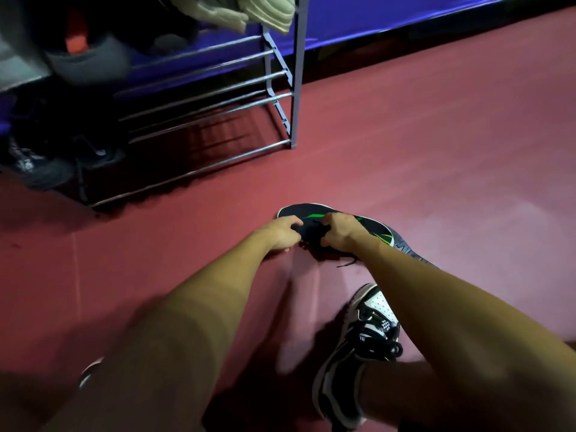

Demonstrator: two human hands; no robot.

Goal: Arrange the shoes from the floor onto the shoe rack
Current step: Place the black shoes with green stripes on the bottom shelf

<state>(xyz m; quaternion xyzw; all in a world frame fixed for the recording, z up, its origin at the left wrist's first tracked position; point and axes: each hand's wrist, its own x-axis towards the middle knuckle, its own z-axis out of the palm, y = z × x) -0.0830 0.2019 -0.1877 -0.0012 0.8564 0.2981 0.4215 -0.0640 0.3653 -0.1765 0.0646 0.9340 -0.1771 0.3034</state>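
A black shoe with green stripes (311,213) lies on the red floor in the middle of the view. My left hand (282,232) grips its near left side with curled fingers. My right hand (341,229) grips it from the right, fingers curled over the upper; a loose lace trails below. A grey shoe (405,244) lies just right of it, partly hidden by my right forearm. The metal shoe rack (202,98) stands at the upper left, with dark shoes (37,166) on its lowest left part and a grey shoe (87,63) higher up.
A black-and-white sneaker (361,347) is on a foot at the bottom right. Greenish cloth (237,10) hangs over the rack's top. A purple-covered edge (405,17) runs along the back. Red floor (436,151) stretches to the right of the rack.
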